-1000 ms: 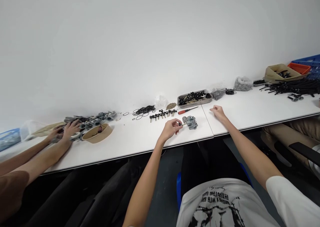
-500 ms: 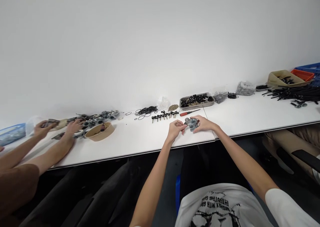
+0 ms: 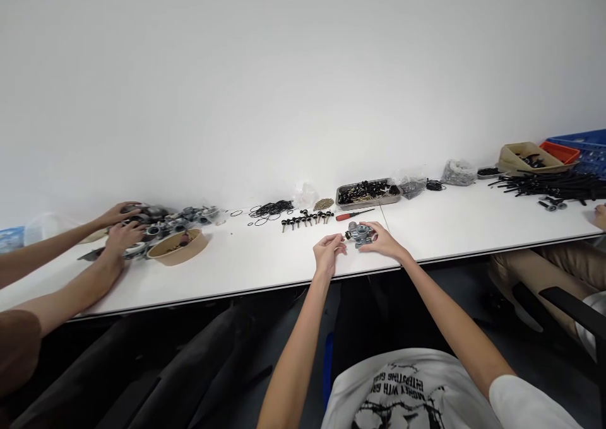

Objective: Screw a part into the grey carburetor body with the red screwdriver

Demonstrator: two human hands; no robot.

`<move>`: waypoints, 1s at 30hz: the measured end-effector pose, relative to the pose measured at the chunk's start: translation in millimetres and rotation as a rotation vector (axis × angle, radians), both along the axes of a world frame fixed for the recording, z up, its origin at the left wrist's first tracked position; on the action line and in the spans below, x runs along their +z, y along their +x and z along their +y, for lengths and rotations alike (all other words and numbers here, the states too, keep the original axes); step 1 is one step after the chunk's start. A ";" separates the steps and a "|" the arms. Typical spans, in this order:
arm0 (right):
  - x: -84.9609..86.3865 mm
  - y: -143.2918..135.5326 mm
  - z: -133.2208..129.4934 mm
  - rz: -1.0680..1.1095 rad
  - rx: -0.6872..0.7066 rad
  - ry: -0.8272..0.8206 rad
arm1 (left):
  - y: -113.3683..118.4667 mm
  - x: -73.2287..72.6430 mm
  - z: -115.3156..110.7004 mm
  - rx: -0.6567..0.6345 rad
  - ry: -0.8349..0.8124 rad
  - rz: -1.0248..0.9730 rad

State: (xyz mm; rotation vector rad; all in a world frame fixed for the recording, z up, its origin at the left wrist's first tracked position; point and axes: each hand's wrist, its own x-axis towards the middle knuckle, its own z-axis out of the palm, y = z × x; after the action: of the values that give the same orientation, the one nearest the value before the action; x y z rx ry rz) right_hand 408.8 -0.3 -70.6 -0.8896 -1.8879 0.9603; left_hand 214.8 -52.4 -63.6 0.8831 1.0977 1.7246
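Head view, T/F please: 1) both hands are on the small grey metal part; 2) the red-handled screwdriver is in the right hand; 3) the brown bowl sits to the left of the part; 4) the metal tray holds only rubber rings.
1) True: the left hand and right hand meet at the grey metal part.
2) False: the red-handled screwdriver lies on the table, beyond the hands.
3) True: the brown bowl is far left, by another person's hands.
4) False: the metal tray holds dark and brass-coloured small parts; the rubber rings lie loose on the table.

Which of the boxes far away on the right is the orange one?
The orange box sits between the tan cardboard box and the blue crate, in the right corner.
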 end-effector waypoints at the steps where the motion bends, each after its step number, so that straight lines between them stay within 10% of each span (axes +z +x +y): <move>1: 0.1 0.1 -0.2 0.000 0.000 -0.001 | 3.0 -1.4 0.4 0.034 0.004 0.001; 11: 4.1 1.9 -2.9 -0.011 -0.002 -0.013 | 34.1 -5.8 -4.2 0.001 0.019 0.042; 30: -0.2 3.3 0.7 0.006 -0.007 -0.022 | 9.4 12.3 4.6 -0.132 -0.001 0.228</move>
State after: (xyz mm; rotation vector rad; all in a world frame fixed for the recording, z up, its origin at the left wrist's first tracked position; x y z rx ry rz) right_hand 412.2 0.4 -70.8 -0.9052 -1.8713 0.9797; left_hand 224.2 -47.8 -51.3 1.1475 1.1601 1.5417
